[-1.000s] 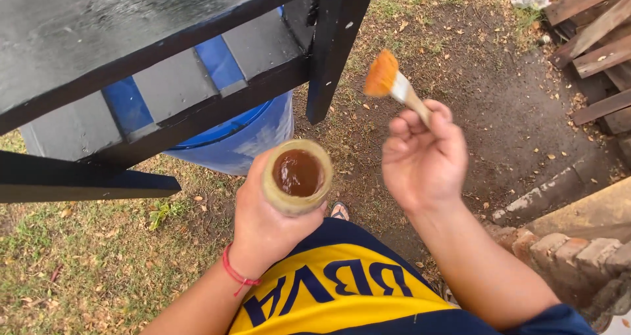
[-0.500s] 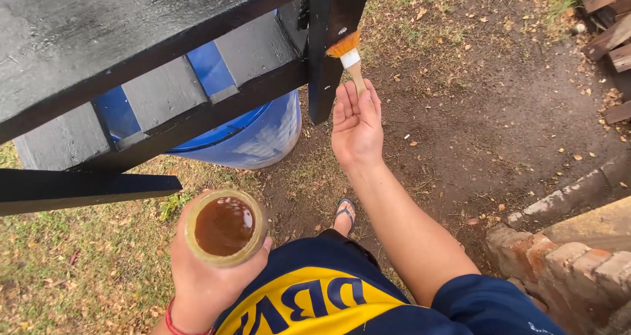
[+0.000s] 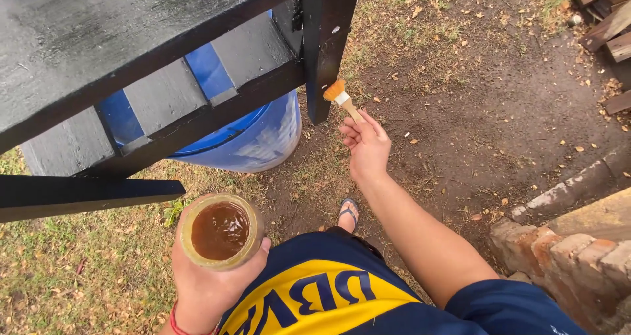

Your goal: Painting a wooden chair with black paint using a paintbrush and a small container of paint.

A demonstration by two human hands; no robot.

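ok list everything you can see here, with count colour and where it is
wooden frame: one, black, upper left, its leg reaching the ground
barrel: one, blue, under the frame
jar: one, round, filled with brown liquid, lower left
brush: one, orange bristles, pale handle, bristles at the leg
planks: several, brown, top right corner
bricks: several, reddish, lower right
ground: bare dirt on the right, grass on the left
sandal: one, on a foot, centre
left hand: holds the jar, red wristband
right hand: holds the brush handle
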